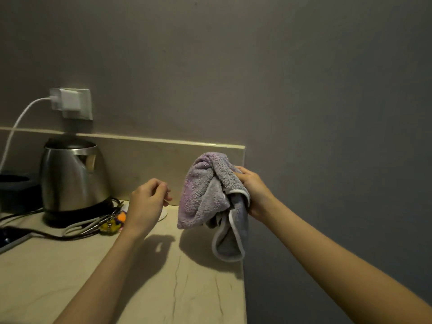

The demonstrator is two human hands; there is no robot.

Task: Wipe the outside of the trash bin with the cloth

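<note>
1. Two hands show over my table (70, 288); near its back-left corner stands a steel kettle (72, 178).
2. My left hand (146, 204) hovers empty, fingers loosely curled.
3. My right hand (253, 191) clutches the bunched cloth (210, 195), hanging above the table's right edge.

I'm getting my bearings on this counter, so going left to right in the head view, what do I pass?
Kettle → left hand → cloth → right hand, which grips the cloth. The trash bin is not in view.
</note>
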